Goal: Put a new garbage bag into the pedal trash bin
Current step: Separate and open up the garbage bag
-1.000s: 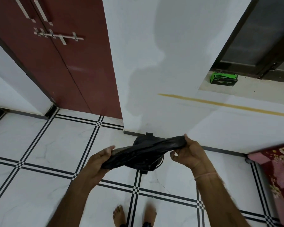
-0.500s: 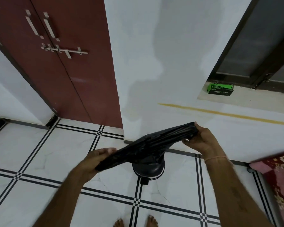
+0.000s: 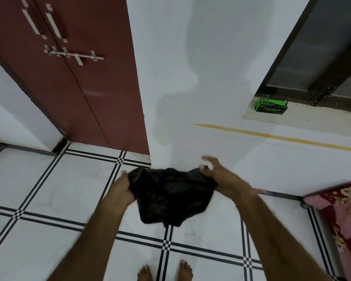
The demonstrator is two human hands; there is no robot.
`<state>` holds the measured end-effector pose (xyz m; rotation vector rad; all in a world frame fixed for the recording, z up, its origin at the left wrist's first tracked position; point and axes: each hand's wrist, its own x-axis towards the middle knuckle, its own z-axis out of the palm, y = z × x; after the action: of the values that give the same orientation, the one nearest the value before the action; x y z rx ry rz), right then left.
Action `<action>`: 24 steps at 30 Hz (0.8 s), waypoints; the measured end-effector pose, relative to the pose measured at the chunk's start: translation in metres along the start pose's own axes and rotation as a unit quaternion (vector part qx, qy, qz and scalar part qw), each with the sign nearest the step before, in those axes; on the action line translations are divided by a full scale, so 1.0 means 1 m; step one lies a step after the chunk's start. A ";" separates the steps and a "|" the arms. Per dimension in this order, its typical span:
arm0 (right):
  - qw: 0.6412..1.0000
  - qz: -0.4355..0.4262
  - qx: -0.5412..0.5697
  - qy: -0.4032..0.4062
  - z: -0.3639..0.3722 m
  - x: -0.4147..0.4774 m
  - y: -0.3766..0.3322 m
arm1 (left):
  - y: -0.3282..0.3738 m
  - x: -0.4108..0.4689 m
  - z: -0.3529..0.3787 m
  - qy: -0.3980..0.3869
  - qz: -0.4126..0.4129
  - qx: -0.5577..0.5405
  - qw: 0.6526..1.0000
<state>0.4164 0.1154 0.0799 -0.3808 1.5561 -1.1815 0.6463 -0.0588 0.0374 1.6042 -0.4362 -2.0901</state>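
Observation:
A black garbage bag hangs spread between my two hands, low over the tiled floor near the white wall. My left hand grips its left edge. My right hand holds its right edge, with some fingers lifted and blurred. The bag covers the pedal trash bin; only a small dark piece shows below the bag's bottom edge, and I cannot tell whether it is the pedal.
A green box of garbage bags lies on the window ledge at the right. A dark red double door stands to the left. A red floral cloth covers furniture at the right edge. My bare feet are on the floor.
The bag was a flat folded strip stretched between my hands; now it hangs open and wider. Both hands have dropped lower, and the bin that showed beneath is hidden.

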 end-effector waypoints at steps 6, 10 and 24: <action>0.775 -0.517 -0.237 0.275 0.037 0.004 -0.066 | 0.045 -0.073 0.102 -0.028 0.598 0.219 0.771; 0.912 -0.107 -0.377 0.122 0.006 0.045 0.112 | -0.060 0.026 -0.010 0.052 0.236 0.337 0.910; 0.945 -0.069 -0.299 0.112 0.004 0.021 0.102 | -0.057 0.032 -0.008 0.074 0.280 0.305 0.907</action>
<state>0.4461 0.1440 -0.0153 -0.7841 2.1118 -0.8525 0.6377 -0.0277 -0.0200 1.6627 -1.4158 -1.4458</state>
